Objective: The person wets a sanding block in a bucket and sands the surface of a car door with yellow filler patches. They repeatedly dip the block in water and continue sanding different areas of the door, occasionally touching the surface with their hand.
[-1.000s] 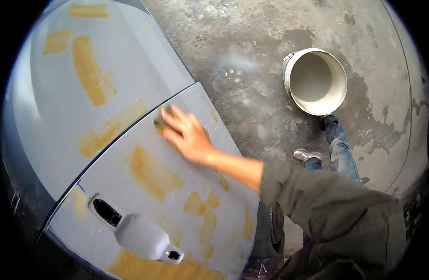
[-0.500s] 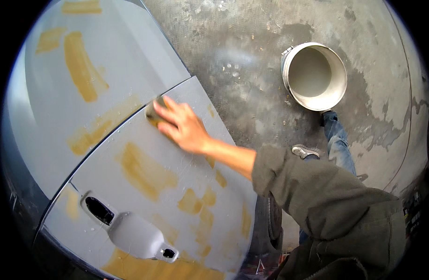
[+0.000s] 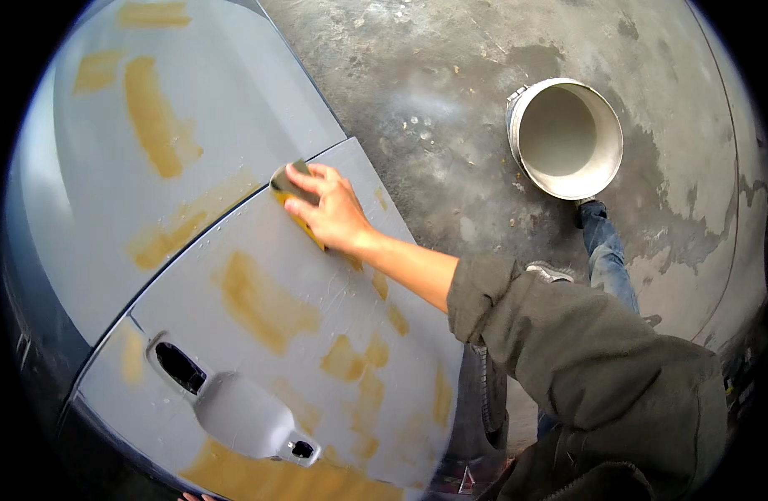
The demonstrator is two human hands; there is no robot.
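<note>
My right hand grips a sanding block, grey-green on top with a yellow lower edge. The block rests on the wet grey door panel, close to the seam with the neighbouring panel. My thumb and fingers clasp its sides. Ochre patches mark the door, among them a broad patch below my hand. Only a few fingertips of my left hand show at the bottom edge, by the lower door border; what they do is hidden.
A round white-rimmed bucket of cloudy liquid stands on the stained concrete floor. Legs in blue jeans and a grey shoe are beside it. The door has a recessed handle area and a dark opening. Part of a tyre shows.
My right hand has shifted slightly right with the sanding block, whose yellow edge now shows more. Fingertips of my left hand show a little more at the bottom edge.
</note>
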